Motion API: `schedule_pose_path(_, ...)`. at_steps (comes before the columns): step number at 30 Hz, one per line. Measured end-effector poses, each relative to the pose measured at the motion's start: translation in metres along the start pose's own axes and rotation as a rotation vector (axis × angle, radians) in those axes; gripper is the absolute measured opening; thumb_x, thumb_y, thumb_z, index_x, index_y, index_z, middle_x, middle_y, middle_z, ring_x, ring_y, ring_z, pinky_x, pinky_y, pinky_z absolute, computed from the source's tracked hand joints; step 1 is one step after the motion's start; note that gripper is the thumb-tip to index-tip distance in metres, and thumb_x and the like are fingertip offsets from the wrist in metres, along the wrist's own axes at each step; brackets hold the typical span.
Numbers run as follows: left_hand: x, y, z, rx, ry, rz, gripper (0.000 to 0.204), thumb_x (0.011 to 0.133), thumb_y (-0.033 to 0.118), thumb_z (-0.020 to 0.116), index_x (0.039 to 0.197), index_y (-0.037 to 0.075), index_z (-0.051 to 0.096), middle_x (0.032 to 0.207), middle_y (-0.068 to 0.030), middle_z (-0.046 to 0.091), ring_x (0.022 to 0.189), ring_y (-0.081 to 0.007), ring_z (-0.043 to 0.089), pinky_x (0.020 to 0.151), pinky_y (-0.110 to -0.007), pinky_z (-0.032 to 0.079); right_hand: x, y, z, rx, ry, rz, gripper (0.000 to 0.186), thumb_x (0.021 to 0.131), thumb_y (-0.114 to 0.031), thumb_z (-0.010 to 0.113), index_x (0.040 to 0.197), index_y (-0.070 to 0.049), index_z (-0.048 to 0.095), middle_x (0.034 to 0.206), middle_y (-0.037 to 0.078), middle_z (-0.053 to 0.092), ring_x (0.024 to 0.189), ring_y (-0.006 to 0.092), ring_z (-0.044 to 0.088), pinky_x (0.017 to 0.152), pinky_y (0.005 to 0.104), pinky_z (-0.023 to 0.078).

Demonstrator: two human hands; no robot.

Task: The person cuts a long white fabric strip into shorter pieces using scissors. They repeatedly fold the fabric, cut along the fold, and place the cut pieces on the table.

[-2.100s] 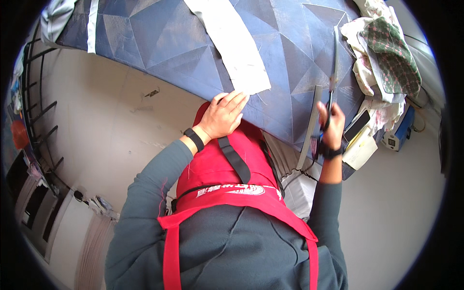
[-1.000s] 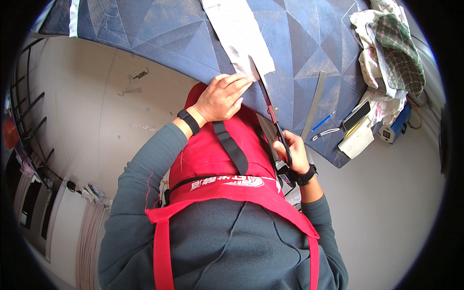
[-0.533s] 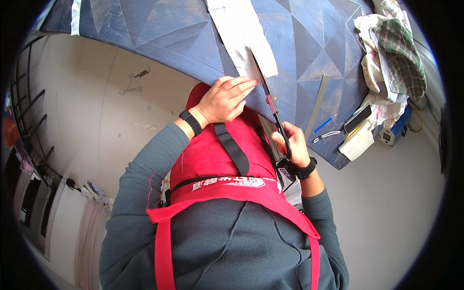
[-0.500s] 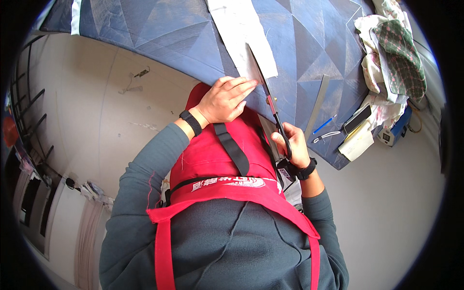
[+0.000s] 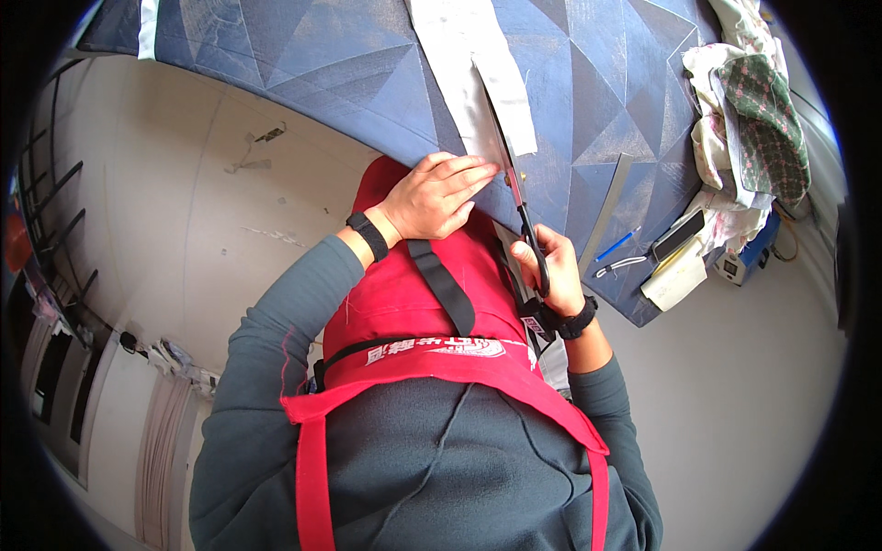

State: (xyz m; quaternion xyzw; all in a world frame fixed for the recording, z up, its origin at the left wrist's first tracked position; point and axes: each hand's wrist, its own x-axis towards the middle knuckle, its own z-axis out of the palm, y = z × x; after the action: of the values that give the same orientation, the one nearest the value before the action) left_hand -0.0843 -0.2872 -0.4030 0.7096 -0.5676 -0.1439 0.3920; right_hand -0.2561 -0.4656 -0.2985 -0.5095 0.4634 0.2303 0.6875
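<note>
A strip of white cloth (image 5: pixel 464 64) lies on the blue patterned table cover and reaches down to its near edge. My left hand (image 5: pixel 432 196) rests at that edge, fingers stretched out flat, their tips on the cloth's near end beside the scissors. My right hand (image 5: pixel 558 266) grips the handles of large dark scissors (image 5: pixel 514 181). Their blades point away from me and lie along the cloth, with a narrow piece of it to the right of the blades. Whether the lower blade is under the cloth I cannot tell.
On the table (image 5: pixel 588 119), to the right, lie a metal ruler (image 5: pixel 607 213), a blue pen (image 5: pixel 616 244), a phone (image 5: pixel 678 234) and a yellowish notepad (image 5: pixel 675 279). Folded printed fabrics (image 5: pixel 763 119) are heaped at the right edge. A blue box (image 5: pixel 742 259) stands beyond that edge.
The view has shifted slightly, moving the table and cloth a little right in the picture. Both hands and the scissors keep nearly the same place relative to the cloth.
</note>
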Motion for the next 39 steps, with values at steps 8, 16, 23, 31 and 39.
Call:
schedule_pose_path(8, 0.000, -0.002, -0.001, -0.037, -0.002, 0.017, 0.050, 0.081, 0.012, 0.068, 0.130, 0.003, 0.065, 0.137, -0.0046, 0.063, 0.128, -0.0187, 0.056, 0.107, -0.038, 0.040, 0.011, -0.009, 0.009, 0.072, -0.028, -0.040, 0.030, 0.092, -0.029, 0.080, 0.090, -0.008, 0.058, 0.067, -0.007, 0.052, 0.056, 0.0020, 0.043, 0.051, 0.0201, 0.033)
schedule_pose_path(16, -0.003, -0.004, -0.001, -0.048, -0.016, 0.023, 0.053, 0.080, 0.012, 0.068, 0.132, 0.003, 0.064, 0.138, -0.0055, 0.062, 0.130, -0.0192, 0.053, 0.107, -0.039, 0.040, 0.021, -0.022, 0.016, -0.075, 0.051, -0.063, 0.031, 0.090, -0.028, 0.082, 0.089, -0.007, 0.059, 0.066, -0.007, 0.052, 0.058, 0.0022, 0.044, 0.053, 0.0207, 0.035)
schedule_pose_path(23, -0.003, -0.004, -0.004, -0.080, -0.034, 0.018, 0.055, 0.080, 0.012, 0.068, 0.134, 0.003, 0.063, 0.139, -0.0050, 0.062, 0.127, -0.0195, 0.056, 0.106, -0.039, 0.041, 0.021, -0.037, 0.021, -0.027, 0.045, -0.004, 0.032, 0.090, -0.030, 0.082, 0.087, -0.007, 0.059, 0.061, -0.007, 0.051, 0.051, 0.0024, 0.043, 0.047, 0.0208, 0.031)
schedule_pose_path(31, -0.001, -0.005, -0.007, -0.123, -0.050, 0.009, 0.056, 0.080, 0.012, 0.068, 0.134, 0.003, 0.062, 0.139, -0.0052, 0.062, 0.128, -0.0192, 0.057, 0.107, -0.038, 0.041, 0.040, -0.052, 0.029, -0.050, 0.067, -0.059, 0.032, 0.091, -0.030, 0.082, 0.088, -0.007, 0.060, 0.060, -0.008, 0.049, 0.050, 0.0018, 0.041, 0.046, 0.0210, 0.030)
schedule_pose_path(39, -0.003, -0.006, -0.006, -0.126, -0.067, 0.012, 0.051, 0.079, 0.014, 0.068, 0.129, 0.002, 0.064, 0.138, -0.0073, 0.061, 0.131, -0.0196, 0.054, 0.110, -0.038, 0.040, 0.045, -0.062, 0.033, 0.005, 0.025, -0.042, 0.029, 0.093, -0.029, 0.080, 0.094, -0.005, 0.062, 0.059, -0.007, 0.050, 0.047, 0.0024, 0.043, 0.043, 0.0208, 0.028)
